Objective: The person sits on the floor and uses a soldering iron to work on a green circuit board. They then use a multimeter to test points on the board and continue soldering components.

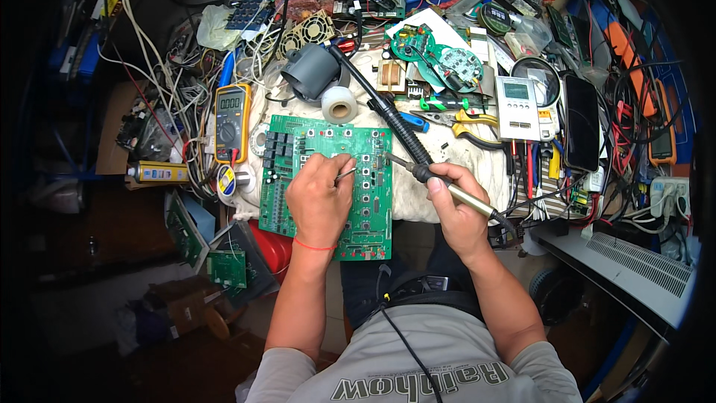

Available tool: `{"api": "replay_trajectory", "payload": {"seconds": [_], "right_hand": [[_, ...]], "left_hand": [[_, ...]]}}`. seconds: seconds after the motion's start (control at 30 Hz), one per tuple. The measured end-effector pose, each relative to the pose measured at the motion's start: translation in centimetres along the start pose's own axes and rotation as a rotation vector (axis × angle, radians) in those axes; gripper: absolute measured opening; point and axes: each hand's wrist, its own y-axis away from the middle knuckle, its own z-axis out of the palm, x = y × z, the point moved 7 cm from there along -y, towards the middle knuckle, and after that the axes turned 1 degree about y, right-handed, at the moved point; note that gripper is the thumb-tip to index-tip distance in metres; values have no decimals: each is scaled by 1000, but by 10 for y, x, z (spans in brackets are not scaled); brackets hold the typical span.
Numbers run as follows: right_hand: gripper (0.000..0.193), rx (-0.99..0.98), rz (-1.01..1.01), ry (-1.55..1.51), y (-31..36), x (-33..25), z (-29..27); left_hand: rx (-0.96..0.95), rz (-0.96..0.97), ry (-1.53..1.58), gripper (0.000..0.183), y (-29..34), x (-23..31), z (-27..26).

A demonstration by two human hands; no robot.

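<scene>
A green circuit board (362,246) with rows of small push buttons and black relays lies in front of me, overhanging the near edge of the worktop. My left hand (321,198) is closed over the middle of the board. Between its fingers sticks out the tip of a thin metal tool (345,173), mostly hidden, perhaps tweezers. My right hand (462,209) grips a soldering iron (471,200) by its metallic handle, to the right of the board. The iron's tip points left, at the board's right edge. A black ribbed hose or arm (395,123) slants down to beside the iron.
A grey cylindrical fitting (306,72) and a white roll (339,107) stand behind the board. On the left lies a yellow multimeter (233,123). Yellow-handled pliers (477,128), a white tester (518,108) and a black phone (582,123) lie right. Piled boards and cables surround the cloth.
</scene>
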Motion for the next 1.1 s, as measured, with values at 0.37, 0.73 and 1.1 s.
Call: {"api": "replay_trajectory", "payload": {"seconds": [0.37, 0.73, 1.1], "right_hand": [[25, -74, 75, 42, -12, -7, 4], [24, -90, 50, 86, -14, -4, 7], [24, -91, 18, 119, -19, -9, 8]], "left_hand": [[77, 95, 26, 15, -1, 7, 1], [46, 99, 30, 14, -3, 10, 5], [37, 121, 2, 14, -1, 15, 5]]}}
